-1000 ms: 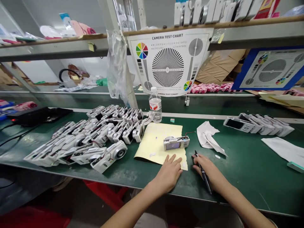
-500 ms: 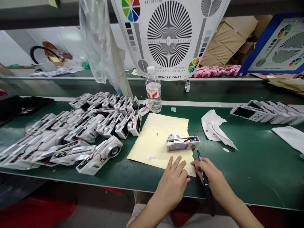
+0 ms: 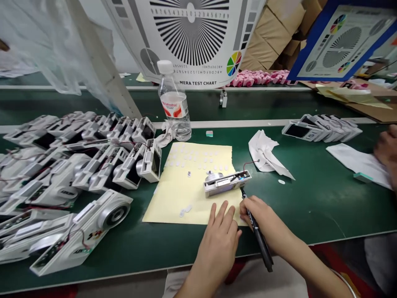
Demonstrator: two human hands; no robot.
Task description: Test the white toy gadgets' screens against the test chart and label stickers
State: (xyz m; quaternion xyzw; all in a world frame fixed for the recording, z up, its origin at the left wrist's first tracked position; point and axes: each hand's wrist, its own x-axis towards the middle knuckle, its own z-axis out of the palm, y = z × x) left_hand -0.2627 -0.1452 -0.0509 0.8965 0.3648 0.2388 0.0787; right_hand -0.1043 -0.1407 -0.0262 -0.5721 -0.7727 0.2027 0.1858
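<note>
My right hand [image 3: 259, 217] grips a black pen [image 3: 260, 242] with white lettering, its tip pointing up and away, close to a small white camera [image 3: 228, 184]. That camera lies with its opened side up on a sheet of yellow paper [image 3: 173, 194], and a red wire runs from its right end to a white tissue [image 3: 268, 153]. Flat on the paper's front edge rests my left hand [image 3: 218, 238], fingers spread, holding nothing. Small pale stickers [image 3: 211, 159] sit in rows at the back of the sheet, with a few loose pieces [image 3: 186, 210] nearer the front.
Many open white cameras [image 3: 102, 165] crowd the left of the green table. A water bottle [image 3: 176, 105] stands behind the paper, below a test chart [image 3: 192, 37]. Farther right are stacked cameras [image 3: 319, 127] and another person's hand [image 3: 387, 149] on white paper.
My view has shifted, so the table's things sit farther left. The pen's tip has come closer to the camera. Another person's hand has appeared at the right edge.
</note>
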